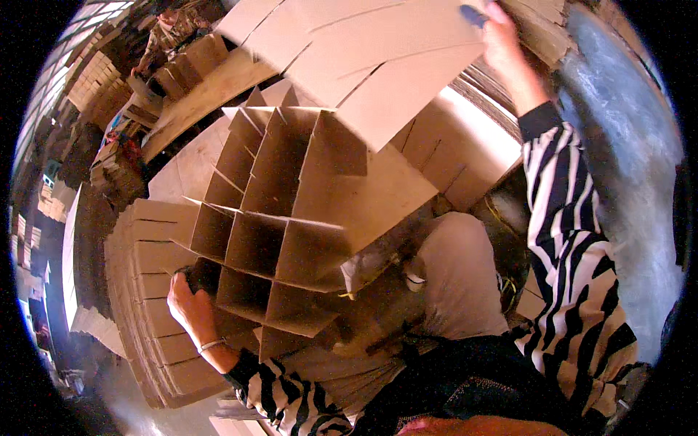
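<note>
A flat slotted brown cardboard sheet (378, 65) is pinched at its far upper edge by the right hand (502, 40), its long axis slanting down-left toward the brown cardboard cell divider grid (280, 211), which is gripped at its lower-left corner by the nearer left hand (190, 301)

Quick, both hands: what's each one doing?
Left hand: closed on the cardboard divider grid's lower left edge.
Right hand: raised, gripping a slotted cardboard strip.

Warm daylight from upper left, deep shadows inside cells, heavy fisheye bend w/ black rim, edges blurry.
</note>
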Demonstrator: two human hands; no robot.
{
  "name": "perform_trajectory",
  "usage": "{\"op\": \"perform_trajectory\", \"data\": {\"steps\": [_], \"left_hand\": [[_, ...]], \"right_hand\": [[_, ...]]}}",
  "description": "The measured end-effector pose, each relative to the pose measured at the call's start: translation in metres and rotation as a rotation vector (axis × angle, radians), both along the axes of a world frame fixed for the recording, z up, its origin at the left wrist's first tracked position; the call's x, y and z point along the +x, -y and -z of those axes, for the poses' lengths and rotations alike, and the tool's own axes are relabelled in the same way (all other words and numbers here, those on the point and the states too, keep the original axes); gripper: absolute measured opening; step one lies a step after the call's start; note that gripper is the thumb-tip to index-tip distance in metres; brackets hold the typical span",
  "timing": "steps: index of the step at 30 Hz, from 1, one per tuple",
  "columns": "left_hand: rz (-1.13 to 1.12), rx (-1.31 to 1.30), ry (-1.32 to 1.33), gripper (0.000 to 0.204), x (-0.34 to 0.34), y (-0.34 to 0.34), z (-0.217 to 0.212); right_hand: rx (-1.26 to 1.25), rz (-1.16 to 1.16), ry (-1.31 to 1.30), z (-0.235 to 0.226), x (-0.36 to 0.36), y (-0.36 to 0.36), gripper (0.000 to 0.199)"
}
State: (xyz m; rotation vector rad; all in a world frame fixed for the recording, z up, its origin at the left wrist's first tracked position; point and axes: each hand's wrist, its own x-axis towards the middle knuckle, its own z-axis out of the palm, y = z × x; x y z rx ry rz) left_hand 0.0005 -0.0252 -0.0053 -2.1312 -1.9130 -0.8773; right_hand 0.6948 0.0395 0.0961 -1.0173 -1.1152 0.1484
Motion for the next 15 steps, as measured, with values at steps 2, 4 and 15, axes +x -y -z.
{"op": "perform_trajectory", "data": {"steps": [2,4,15], "left_hand": [[-0.011,-0.004,0.007,0.027,-0.011,0.004,-0.005],[0.019,-0.003,0.080,0.029,0.000,-0.011,0.000],[0.002,-0.035,0.135,0.032,-0.005,0.000,-0.005]], "right_hand": [[-0.087,-0.106,-0.041,0.030,-0.066,-0.036,0.037],[-0.107,-0.004,0.003,0.048,-0.062,-0.061,0.036],[-0.288,-0.418,-0.386,0.040,-0.132,-0.048,0.032]]}}
